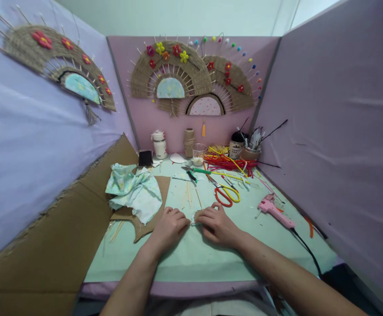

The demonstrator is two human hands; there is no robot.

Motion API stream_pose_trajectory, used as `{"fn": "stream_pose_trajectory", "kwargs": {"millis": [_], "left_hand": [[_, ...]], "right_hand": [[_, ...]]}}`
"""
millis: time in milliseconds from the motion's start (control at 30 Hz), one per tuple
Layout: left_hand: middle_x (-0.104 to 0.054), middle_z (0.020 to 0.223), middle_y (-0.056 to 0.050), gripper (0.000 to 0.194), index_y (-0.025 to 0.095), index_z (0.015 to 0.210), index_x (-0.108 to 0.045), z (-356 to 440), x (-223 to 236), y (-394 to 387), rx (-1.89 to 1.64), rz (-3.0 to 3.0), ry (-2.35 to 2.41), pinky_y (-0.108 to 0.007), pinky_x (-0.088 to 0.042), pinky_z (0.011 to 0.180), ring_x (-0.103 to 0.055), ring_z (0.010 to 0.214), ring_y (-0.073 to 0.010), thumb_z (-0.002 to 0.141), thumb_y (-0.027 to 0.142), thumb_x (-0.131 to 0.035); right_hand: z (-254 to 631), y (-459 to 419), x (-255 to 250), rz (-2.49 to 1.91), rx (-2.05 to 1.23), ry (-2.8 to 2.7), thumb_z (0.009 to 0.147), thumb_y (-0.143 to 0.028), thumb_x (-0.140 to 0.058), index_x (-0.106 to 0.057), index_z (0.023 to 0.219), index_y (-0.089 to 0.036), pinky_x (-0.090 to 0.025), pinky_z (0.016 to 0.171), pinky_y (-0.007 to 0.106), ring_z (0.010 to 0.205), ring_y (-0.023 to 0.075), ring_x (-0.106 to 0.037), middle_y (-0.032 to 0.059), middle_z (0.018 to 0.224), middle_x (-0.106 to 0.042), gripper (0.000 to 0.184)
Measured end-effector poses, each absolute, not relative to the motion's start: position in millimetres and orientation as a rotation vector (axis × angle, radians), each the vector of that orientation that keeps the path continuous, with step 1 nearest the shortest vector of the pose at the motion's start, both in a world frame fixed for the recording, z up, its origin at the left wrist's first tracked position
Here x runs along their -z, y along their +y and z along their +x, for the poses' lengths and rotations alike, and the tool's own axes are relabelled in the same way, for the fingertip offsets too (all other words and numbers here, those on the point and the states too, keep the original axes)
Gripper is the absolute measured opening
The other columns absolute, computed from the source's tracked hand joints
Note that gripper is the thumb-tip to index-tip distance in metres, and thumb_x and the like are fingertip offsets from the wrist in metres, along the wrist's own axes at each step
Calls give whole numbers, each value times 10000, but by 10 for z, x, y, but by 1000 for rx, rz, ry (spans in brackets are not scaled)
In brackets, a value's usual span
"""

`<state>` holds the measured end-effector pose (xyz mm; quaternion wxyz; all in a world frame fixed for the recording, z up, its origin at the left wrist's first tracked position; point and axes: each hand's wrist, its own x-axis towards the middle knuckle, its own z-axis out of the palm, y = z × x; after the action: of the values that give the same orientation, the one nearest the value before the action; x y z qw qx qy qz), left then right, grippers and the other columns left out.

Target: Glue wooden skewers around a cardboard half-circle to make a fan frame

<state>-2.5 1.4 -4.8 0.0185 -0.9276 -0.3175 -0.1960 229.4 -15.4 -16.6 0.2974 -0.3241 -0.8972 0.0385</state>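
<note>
Between my hands, low over the table, is a small cardboard piece with light blue fabric along its edge; most of it is hidden by fingers. My left hand is closed, its fingertips pinching the left end of the fabric edge. Curled over the right side of the piece is my right hand, also closed. A thin wooden stick points away from the piece, and I cannot tell whether it is attached. Just beyond lie a few loose sticks and scissors with red and yellow handles.
Crumpled floral fabric lies on cut cardboard at left. A pink glue gun with its cord rests at right. Green-handled pliers, red pipe cleaners, twine and a white bottle stand or lie farther back.
</note>
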Motion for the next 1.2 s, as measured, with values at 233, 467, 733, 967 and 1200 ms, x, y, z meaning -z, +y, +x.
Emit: {"fn": "stream_pose_trajectory", "kwargs": {"millis": [233, 467, 733, 967, 1200], "left_hand": [[-680, 782, -14, 186, 200, 858, -682, -10, 6, -3, 583, -2896, -999, -354, -313, 773, -589, 827, -172, 974, 206, -537], [-702, 842, -32, 218, 204, 902, -711, -11, 0, -7, 568, -2929, -1009, -361, -329, 797, -592, 867, -176, 990, 234, -514], [-720, 860, -27, 229, 218, 908, -722, -10, 12, -8, 559, -2925, -1003, -358, -328, 797, -595, 867, -176, 994, 241, -512], [-717, 854, -20, 234, 229, 930, -731, -3, 34, -4, 581, -2917, -998, -351, -316, 784, -587, 845, -173, 994, 215, -506], [-709, 836, -20, 245, 235, 938, -741, -5, 22, 0, 551, -2916, -1003, -351, -309, 780, -581, 838, -174, 1000, 238, -505]], "right_hand": [[2316, -161, 153, -857, -90, -2405, 813, -112, -549, -608, 1053, -224, -255, 895, 407, 928, 179, -617, 20, 1054, -726, 271], [2354, -172, 137, -889, -103, -2447, 827, -124, -535, -618, 1085, -233, -247, 901, 417, 937, 190, -612, 34, 1078, -727, 292], [2371, -179, 129, -874, -65, -2467, 841, -132, -538, -635, 1102, -244, -243, 903, 426, 913, 186, -615, 26, 1072, -726, 301], [2375, -181, 138, -880, -56, -2482, 881, -155, -524, -653, 1074, -244, -242, 892, 423, 885, 177, -599, 21, 1007, -721, 248], [2375, -178, 135, -875, -54, -2475, 881, -151, -526, -666, 1050, -243, -246, 899, 432, 879, 176, -599, 19, 992, -718, 238]]}}
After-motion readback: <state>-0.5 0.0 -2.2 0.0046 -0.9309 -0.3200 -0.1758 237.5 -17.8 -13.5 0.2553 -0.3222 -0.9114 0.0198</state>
